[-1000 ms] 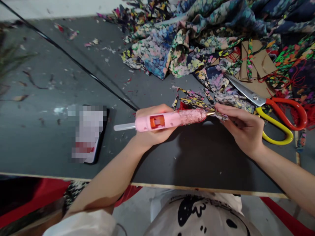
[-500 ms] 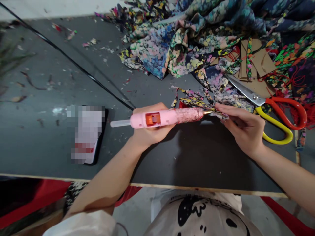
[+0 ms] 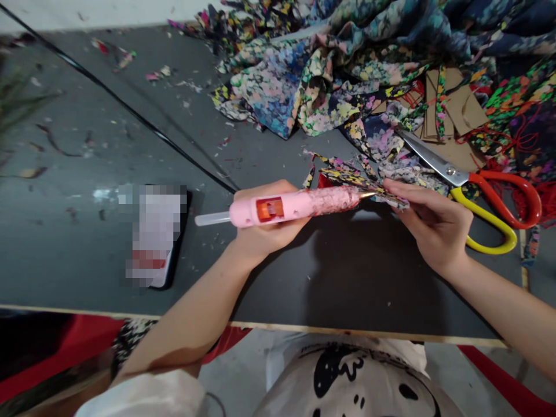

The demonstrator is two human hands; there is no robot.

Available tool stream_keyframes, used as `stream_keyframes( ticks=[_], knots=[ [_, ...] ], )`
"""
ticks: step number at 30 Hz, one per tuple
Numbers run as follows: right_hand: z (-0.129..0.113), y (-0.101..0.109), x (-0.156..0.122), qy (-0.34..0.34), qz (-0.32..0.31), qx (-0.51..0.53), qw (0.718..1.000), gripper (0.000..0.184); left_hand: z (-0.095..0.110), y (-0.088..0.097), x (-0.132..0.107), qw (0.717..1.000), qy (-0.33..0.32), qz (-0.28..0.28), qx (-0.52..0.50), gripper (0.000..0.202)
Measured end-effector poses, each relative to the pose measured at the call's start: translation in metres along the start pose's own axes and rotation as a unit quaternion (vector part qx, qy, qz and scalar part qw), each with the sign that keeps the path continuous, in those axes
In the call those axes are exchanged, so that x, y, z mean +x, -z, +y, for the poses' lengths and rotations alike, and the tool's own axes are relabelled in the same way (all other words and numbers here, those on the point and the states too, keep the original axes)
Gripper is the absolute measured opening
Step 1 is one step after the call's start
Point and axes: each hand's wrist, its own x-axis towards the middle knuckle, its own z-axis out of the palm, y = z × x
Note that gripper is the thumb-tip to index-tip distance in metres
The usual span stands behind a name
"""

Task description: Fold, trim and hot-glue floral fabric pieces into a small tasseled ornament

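Observation:
My left hand (image 3: pixel 271 234) is wrapped round a pink hot glue gun (image 3: pixel 278 209). A clear glue stick (image 3: pixel 212 219) juts from its back end, and its metal nozzle points right. Between the fingertips of my right hand (image 3: pixel 438 223) is a floral fabric piece (image 3: pixel 354 178) with loose strips, held above the table. The nozzle tip lies against or just over this fabric, close to my right fingertips; whether it touches I cannot tell. Part of the fabric is hidden behind the glue gun.
Scissors (image 3: pixel 452 171) with red and yellow handles lie open just right of my right hand. Floral cloth (image 3: pixel 278 98) is heaped at the back, with cardboard pieces (image 3: pixel 467 110) beside it. A phone (image 3: pixel 174 255) lies at left. A black cord (image 3: pixel 130 113) crosses the table (image 3: pixel 78 255).
My right hand and the fabric have shifted slightly to the right. The glue gun's nozzle has tilted up a little and moved slightly right with them.

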Motion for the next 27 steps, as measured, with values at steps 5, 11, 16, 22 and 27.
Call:
stream_keyframes(
  ticks=[5, 11, 16, 22, 27],
  knots=[
    [0.000, 0.000, 0.000, -0.002, 0.004, -0.006, 1.000, 0.032, 0.001, 0.002, 0.001, 1.000, -0.021, -0.011, 0.016, 0.023],
    [0.000, 0.001, 0.000, 0.015, -0.001, 0.007, 1.000, 0.040, 0.003, 0.003, 0.003, 1.000, -0.026, -0.001, 0.016, 0.020],
    [0.000, 0.001, 0.001, 0.019, -0.002, -0.001, 1.000, 0.041, 0.002, 0.001, 0.001, 0.999, -0.033, 0.015, 0.011, 0.019],
    [0.001, 0.001, 0.000, 0.013, -0.004, 0.012, 1.000, 0.040, -0.001, 0.001, 0.000, 1.000, -0.009, 0.015, 0.007, 0.024],
    [0.003, 0.002, -0.001, 0.021, -0.008, 0.014, 1.000, 0.042, -0.007, -0.003, 0.002, 0.998, -0.050, 0.038, -0.020, 0.031]
  ],
)
